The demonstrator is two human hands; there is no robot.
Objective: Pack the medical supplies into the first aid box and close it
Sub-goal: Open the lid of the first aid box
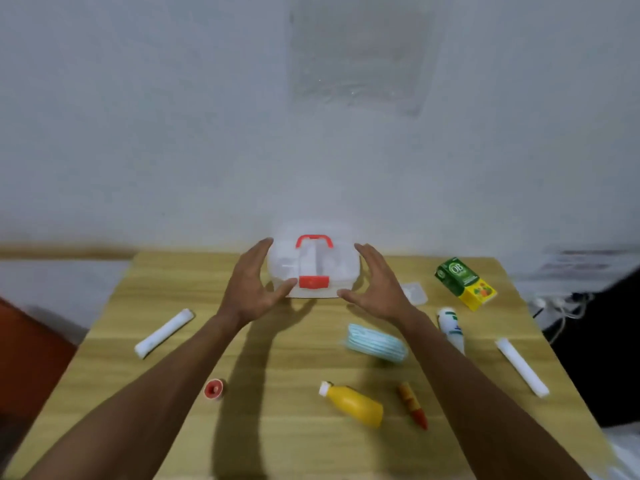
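Left hand (251, 284) and right hand (375, 285) spread wide, empty, flanking the closed first aid box (313, 268).

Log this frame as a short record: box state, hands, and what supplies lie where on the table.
box: first aid box, lid down, far centre of wooden table
left hand: open, at box's left side
right hand: open, at box's right side
left of arms: white roll, red tape roll
between arms: yellow bottle
right: face masks, green carton, white tube, second white roll
packed: nothing visible
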